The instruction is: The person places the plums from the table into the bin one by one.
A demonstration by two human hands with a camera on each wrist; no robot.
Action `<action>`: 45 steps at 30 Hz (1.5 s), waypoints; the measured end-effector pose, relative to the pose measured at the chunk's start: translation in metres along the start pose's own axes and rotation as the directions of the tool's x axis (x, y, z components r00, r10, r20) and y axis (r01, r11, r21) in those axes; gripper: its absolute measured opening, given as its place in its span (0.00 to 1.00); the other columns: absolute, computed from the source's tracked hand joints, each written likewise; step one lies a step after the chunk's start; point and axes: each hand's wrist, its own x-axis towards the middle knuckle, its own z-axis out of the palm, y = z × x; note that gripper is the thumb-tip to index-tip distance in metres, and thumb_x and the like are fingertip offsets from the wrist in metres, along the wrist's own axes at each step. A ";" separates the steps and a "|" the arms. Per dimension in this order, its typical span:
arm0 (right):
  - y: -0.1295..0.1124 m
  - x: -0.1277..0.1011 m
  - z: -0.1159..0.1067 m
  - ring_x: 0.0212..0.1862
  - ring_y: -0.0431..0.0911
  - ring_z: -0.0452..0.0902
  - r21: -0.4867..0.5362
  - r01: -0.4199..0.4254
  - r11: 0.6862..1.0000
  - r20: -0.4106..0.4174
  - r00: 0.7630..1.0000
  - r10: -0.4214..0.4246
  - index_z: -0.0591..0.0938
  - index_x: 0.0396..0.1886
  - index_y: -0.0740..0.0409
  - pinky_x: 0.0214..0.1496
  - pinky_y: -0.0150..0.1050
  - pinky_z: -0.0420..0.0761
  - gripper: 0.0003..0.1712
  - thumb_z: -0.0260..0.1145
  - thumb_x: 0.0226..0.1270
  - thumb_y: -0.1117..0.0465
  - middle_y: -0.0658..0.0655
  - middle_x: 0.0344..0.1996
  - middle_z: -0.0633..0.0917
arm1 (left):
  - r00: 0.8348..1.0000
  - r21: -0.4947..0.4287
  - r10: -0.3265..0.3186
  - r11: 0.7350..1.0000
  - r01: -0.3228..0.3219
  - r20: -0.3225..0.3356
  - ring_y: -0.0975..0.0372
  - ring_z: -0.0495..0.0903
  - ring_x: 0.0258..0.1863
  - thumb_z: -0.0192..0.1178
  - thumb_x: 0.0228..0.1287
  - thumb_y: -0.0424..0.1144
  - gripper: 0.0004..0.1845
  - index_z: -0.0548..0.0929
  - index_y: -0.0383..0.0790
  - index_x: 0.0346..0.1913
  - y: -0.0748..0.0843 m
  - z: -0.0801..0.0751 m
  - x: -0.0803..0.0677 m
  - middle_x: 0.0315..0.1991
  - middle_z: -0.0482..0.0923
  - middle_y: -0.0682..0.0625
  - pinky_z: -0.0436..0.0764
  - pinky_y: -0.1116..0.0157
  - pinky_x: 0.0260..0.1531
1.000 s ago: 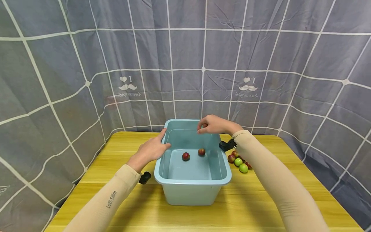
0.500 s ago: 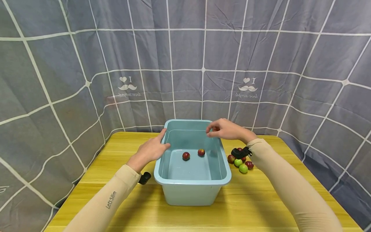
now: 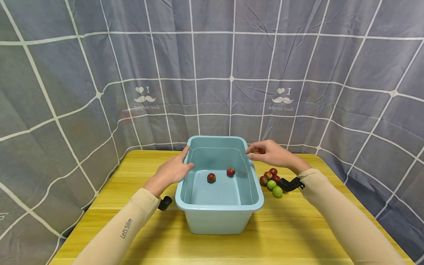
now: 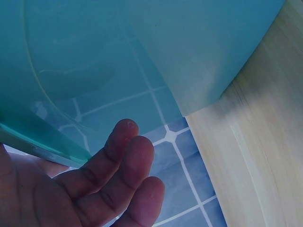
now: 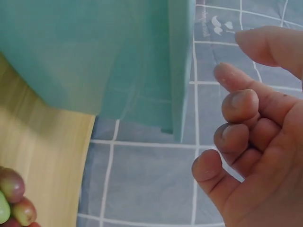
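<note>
A light blue plastic tub [image 3: 219, 221] stands upright on the wooden table. My left hand [image 3: 172, 170] holds its left rim, thumb over the inner side. In the left wrist view, several fingers [image 4: 137, 163] lie loosely bent below the rim, outside the wall. My right hand [image 3: 271, 152] hovers at the right rim with nothing in its loosely bent fingers; the right wrist view shows it apart from the tub. Two small round red fruits, one nearer [image 3: 211, 178] and one farther [image 3: 230, 172], lie on the tub's floor.
Right of the tub lies a cluster of small round fruits, several dark red [image 3: 268, 175] and two green [image 3: 277, 191]. The wooden table [image 3: 142, 165] ends at a grey curtain [image 3: 212, 55] with white grid lines. A black wrist camera [image 3: 289, 184] partly covers the cluster.
My right hand has moved right and a little nearer, from above the tub's inside to its right rim. The left hand keeps its place on the left rim.
</note>
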 end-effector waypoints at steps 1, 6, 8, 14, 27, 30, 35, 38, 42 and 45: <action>0.002 -0.003 0.000 0.24 0.43 0.67 0.005 -0.001 1.000 -0.014 1.000 0.001 0.86 0.52 0.53 0.32 0.37 0.70 0.15 0.64 0.73 0.53 0.53 0.22 0.76 | 1.000 0.001 0.000 1.000 0.000 0.000 0.47 0.81 0.55 0.46 0.71 0.57 0.42 0.41 0.57 0.83 0.000 0.000 0.000 0.68 0.74 0.39 0.76 0.54 0.33; 0.010 -0.015 0.001 0.26 0.43 0.67 0.046 -0.026 0.999 -0.059 0.998 0.029 0.85 0.52 0.53 0.33 0.37 0.70 0.15 0.64 0.73 0.52 0.54 0.25 0.76 | 1.000 0.002 -0.001 1.000 0.001 0.002 0.48 0.81 0.54 0.46 0.72 0.57 0.42 0.41 0.58 0.83 -0.001 0.000 0.001 0.68 0.74 0.39 0.76 0.54 0.33; 0.013 -0.020 0.001 0.26 0.43 0.68 0.076 -0.041 0.996 -0.070 0.996 0.046 0.85 0.53 0.53 0.34 0.37 0.71 0.15 0.63 0.74 0.52 0.54 0.25 0.76 | 1.000 0.001 -0.001 1.000 0.001 0.004 0.48 0.81 0.53 0.46 0.72 0.57 0.42 0.41 0.57 0.83 -0.002 0.000 0.001 0.68 0.74 0.39 0.76 0.55 0.32; 0.029 -0.035 0.004 0.24 0.43 0.71 0.149 -0.054 0.987 -0.083 0.994 0.067 0.84 0.53 0.53 0.34 0.37 0.76 0.14 0.64 0.73 0.55 0.54 0.25 0.77 | 1.000 0.002 -0.004 1.000 0.004 0.006 0.48 0.81 0.52 0.46 0.72 0.57 0.42 0.41 0.57 0.83 -0.001 0.001 0.000 0.67 0.74 0.40 0.75 0.55 0.31; 0.058 -0.062 0.014 0.29 0.44 0.75 0.196 -0.079 0.977 -0.104 0.989 0.101 0.83 0.55 0.54 0.39 0.37 0.77 0.16 0.64 0.73 0.54 0.53 0.26 0.80 | 1.000 -0.009 0.000 1.000 0.000 0.000 0.48 0.81 0.53 0.46 0.72 0.57 0.42 0.41 0.57 0.83 -0.001 0.000 0.000 0.68 0.74 0.39 0.75 0.56 0.30; 0.067 -0.067 0.018 0.30 0.43 0.75 0.200 -0.087 0.976 -0.114 0.987 0.112 0.83 0.54 0.55 0.39 0.37 0.76 0.15 0.64 0.73 0.55 0.52 0.27 0.80 | 1.000 -0.012 0.008 1.000 -0.008 -0.002 0.47 0.80 0.56 0.47 0.72 0.57 0.42 0.42 0.57 0.83 -0.001 0.000 -0.001 0.70 0.72 0.40 0.76 0.55 0.33; 0.080 -0.076 0.023 0.32 0.43 0.74 0.223 -0.110 0.969 -0.111 0.984 0.137 0.83 0.55 0.55 0.37 0.38 0.75 0.15 0.63 0.74 0.56 0.55 0.30 0.79 | 1.000 -0.011 0.022 1.000 -0.022 -0.008 0.47 0.80 0.57 0.48 0.71 0.58 0.42 0.43 0.55 0.83 -0.001 0.001 -0.002 0.70 0.72 0.40 0.77 0.54 0.35; 0.090 -0.081 0.025 0.35 0.44 0.74 0.249 -0.141 0.958 -0.105 0.980 0.172 0.83 0.56 0.54 0.39 0.40 0.76 0.15 0.62 0.75 0.55 0.62 0.38 0.82 | 1.000 -0.009 0.024 1.000 -0.024 -0.008 0.48 0.81 0.56 0.49 0.71 0.58 0.43 0.44 0.55 0.83 -0.002 0.001 -0.003 0.70 0.72 0.40 0.76 0.55 0.34; 0.101 -0.088 0.028 0.41 0.45 0.76 0.278 -0.189 0.942 -0.101 0.969 0.225 0.82 0.58 0.57 0.40 0.39 0.77 0.18 0.61 0.75 0.53 0.68 0.49 0.82 | 1.000 -0.014 0.026 1.000 -0.026 0.001 0.51 0.81 0.51 0.50 0.71 0.58 0.43 0.43 0.56 0.82 -0.002 0.001 -0.003 0.71 0.71 0.41 0.75 0.58 0.31; 0.108 -0.092 0.031 0.39 0.46 0.76 0.292 -0.214 0.932 -0.103 0.962 0.254 0.80 0.60 0.62 0.37 0.38 0.76 0.21 0.61 0.76 0.54 0.68 0.49 0.82 | 1.000 -0.016 0.028 1.000 -0.027 0.004 0.52 0.81 0.48 0.50 0.71 0.58 0.43 0.44 0.56 0.82 -0.002 0.000 -0.003 0.71 0.71 0.41 0.73 0.59 0.29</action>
